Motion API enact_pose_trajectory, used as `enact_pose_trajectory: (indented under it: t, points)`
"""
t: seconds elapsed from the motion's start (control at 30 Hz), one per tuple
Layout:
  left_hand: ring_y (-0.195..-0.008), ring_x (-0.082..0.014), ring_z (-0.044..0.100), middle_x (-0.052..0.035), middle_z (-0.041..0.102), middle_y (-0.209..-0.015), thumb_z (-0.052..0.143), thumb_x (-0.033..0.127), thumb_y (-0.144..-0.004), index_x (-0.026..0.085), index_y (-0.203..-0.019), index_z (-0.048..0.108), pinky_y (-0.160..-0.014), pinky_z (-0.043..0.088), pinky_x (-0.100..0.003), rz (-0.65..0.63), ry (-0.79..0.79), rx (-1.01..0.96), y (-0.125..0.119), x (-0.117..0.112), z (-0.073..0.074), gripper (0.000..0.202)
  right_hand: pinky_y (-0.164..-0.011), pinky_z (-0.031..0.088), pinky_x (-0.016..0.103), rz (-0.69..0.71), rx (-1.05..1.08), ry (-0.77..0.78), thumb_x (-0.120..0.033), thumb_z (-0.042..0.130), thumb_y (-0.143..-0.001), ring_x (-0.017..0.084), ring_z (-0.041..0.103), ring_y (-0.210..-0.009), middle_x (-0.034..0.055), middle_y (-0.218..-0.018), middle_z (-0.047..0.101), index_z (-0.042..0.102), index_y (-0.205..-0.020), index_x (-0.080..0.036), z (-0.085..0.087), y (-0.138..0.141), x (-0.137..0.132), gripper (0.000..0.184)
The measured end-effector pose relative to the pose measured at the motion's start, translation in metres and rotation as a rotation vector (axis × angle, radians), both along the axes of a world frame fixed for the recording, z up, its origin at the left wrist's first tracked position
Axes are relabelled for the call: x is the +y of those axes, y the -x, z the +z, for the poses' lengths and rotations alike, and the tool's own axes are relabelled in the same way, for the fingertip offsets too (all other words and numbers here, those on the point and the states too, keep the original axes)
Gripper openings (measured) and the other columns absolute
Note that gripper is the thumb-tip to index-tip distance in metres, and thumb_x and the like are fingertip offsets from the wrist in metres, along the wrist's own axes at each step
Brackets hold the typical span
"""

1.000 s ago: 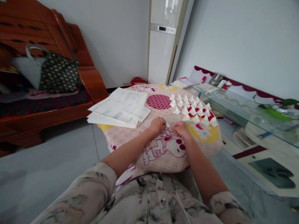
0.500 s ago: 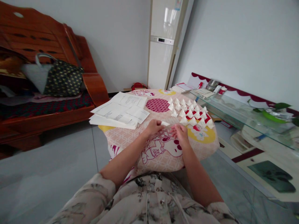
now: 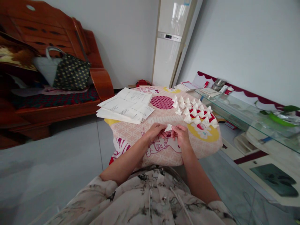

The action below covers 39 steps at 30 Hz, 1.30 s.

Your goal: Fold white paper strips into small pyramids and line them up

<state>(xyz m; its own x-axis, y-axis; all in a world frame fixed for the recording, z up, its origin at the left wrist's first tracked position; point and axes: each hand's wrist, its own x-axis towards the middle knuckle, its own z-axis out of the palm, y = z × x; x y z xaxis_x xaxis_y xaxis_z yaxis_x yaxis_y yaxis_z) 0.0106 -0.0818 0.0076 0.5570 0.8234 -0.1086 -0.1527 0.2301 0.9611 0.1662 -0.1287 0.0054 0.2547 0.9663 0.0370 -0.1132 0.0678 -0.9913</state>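
Both hands meet over the front of the cloth-covered table, pinching one small white folded paper piece (image 3: 168, 127). My left hand (image 3: 156, 132) grips its left side with bent fingers. On the right side, the fingertips of my right hand (image 3: 180, 134) press together on the same piece. Its exact folds are too small to make out. Several small white pointed folded-paper pieces (image 3: 196, 119) stand in rows on the table, beyond and to the right of my right hand. A stack of printed paper sheets (image 3: 126, 106) lies beyond my left hand.
A patterned pink tablecloth (image 3: 131, 132) covers the round-edged table. Close on the right stands a glass-topped cabinet (image 3: 236, 115) carrying metal containers (image 3: 219, 83) and a green dish (image 3: 281, 118). A wooden bench (image 3: 86, 90) with bags (image 3: 71, 72) is at left.
My hands have drawn closer together, and the paper between them now shows as a compact pointed shape. The whole view has shifted slightly, moving the room's contents rightward.
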Motion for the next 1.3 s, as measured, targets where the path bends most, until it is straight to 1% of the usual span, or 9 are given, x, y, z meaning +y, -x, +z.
enact_pose_trajectory:
  t: [0.1, 0.3, 0.43, 0.6, 0.83, 0.93, 1.03, 1.1, 1.3]
  points:
    - [-0.045, -0.0118, 0.06, -0.0063, 0.067, -0.058, 0.064, 0.034, -0.084, 0.007, -0.069, 0.07, -0.046, 0.046, -0.022, -0.005, 0.037, 0.001, 0.0008, -0.0006, -0.0004, 0.032, -0.032, 0.032, 0.021, 0.004, -0.01, -0.001, -0.045, 0.075, -0.064, 0.01, 0.047, -0.035, -0.0001, -0.046, 0.058, 0.059, -0.054, -0.018, -0.0008, 0.0001, 0.0, 0.033]
    - [-0.047, -0.0082, 0.06, -0.0067, 0.071, -0.062, 0.075, 0.026, -0.079, 0.006, -0.076, 0.072, -0.047, 0.045, -0.017, -0.068, 0.033, 0.009, 0.003, 0.0003, -0.0041, 0.02, -0.032, 0.033, 0.021, -0.017, -0.004, 0.002, -0.044, 0.074, -0.065, 0.009, 0.047, -0.035, -0.0006, -0.046, 0.058, 0.059, -0.054, -0.018, -0.0025, -0.0004, -0.0003, 0.031]
    - [-0.048, -0.0079, 0.06, -0.0067, 0.071, -0.063, 0.073, 0.022, -0.079, 0.006, -0.074, 0.071, -0.047, 0.046, -0.017, -0.083, 0.018, -0.007, 0.0024, 0.0008, -0.0045, 0.017, -0.032, 0.031, 0.021, -0.006, 0.016, 0.002, -0.044, 0.074, -0.066, 0.009, 0.046, -0.034, -0.0008, -0.045, 0.057, 0.059, -0.054, -0.018, -0.0041, -0.0012, -0.0002, 0.033]
    - [-0.045, -0.0066, 0.057, -0.0032, 0.067, -0.058, 0.068, 0.014, -0.078, 0.008, -0.07, 0.068, -0.043, 0.041, -0.016, -0.031, -0.029, 0.025, -0.0006, -0.001, -0.0032, 0.01, -0.032, 0.03, 0.02, 0.02, -0.01, 0.013, -0.044, 0.074, -0.066, 0.009, 0.045, -0.034, -0.0013, -0.044, 0.056, 0.058, -0.053, -0.018, -0.0042, 0.0024, -0.0003, 0.033]
    - [-0.035, -0.0038, 0.044, 0.0029, 0.056, -0.046, 0.061, 0.007, -0.077, 0.01, -0.063, 0.063, -0.036, 0.03, -0.015, 0.019, -0.084, 0.143, -0.0045, -0.0006, -0.0062, 0.015, -0.031, 0.03, 0.02, 0.081, -0.065, 0.042, -0.046, 0.072, -0.067, 0.009, 0.044, -0.033, -0.0015, -0.042, 0.054, 0.056, -0.052, -0.019, -0.0035, 0.0064, -0.0014, 0.035]
    - [-0.033, -0.0033, 0.04, 0.0043, 0.053, -0.044, 0.06, 0.008, -0.08, 0.01, -0.063, 0.063, -0.035, 0.027, -0.016, 0.022, -0.093, 0.154, -0.0043, -0.001, -0.0061, 0.017, -0.031, 0.029, 0.02, 0.083, -0.064, 0.052, -0.047, 0.072, -0.066, 0.009, 0.045, -0.033, -0.0018, -0.042, 0.053, 0.056, -0.052, -0.019, -0.0025, 0.007, -0.0013, 0.035]
    - [-0.037, -0.0044, 0.047, 0.002, 0.059, -0.049, 0.063, 0.012, -0.082, 0.011, -0.064, 0.062, -0.038, 0.033, -0.015, 0.02, -0.054, 0.145, -0.0035, -0.0016, -0.0053, 0.017, -0.031, 0.029, 0.02, 0.055, -0.064, 0.049, -0.048, 0.071, -0.066, 0.009, 0.044, -0.032, -0.0026, -0.041, 0.052, 0.054, -0.052, -0.02, -0.0017, 0.007, -0.0012, 0.036]
    - [-0.038, -0.005, 0.049, 0.0013, 0.06, -0.049, 0.064, 0.015, -0.083, 0.011, -0.064, 0.061, -0.039, 0.035, -0.015, 0.011, -0.033, 0.153, -0.0028, -0.0021, -0.0052, 0.02, -0.031, 0.028, 0.02, 0.042, -0.069, 0.05, -0.049, 0.072, -0.066, 0.008, 0.042, -0.032, -0.0028, -0.04, 0.051, 0.053, -0.052, -0.02, -0.0013, 0.0065, -0.0013, 0.037]
    - [-0.033, -0.0038, 0.043, 0.0053, 0.054, -0.046, 0.064, 0.021, -0.088, 0.014, -0.064, 0.054, -0.034, 0.029, -0.015, -0.003, -0.052, 0.164, -0.002, -0.0055, -0.0054, 0.027, -0.031, 0.028, 0.02, 0.049, -0.036, 0.058, -0.049, 0.073, -0.063, 0.009, 0.044, -0.032, -0.0023, -0.04, 0.052, 0.053, -0.053, -0.02, 0.0003, 0.0047, -0.0022, 0.036]
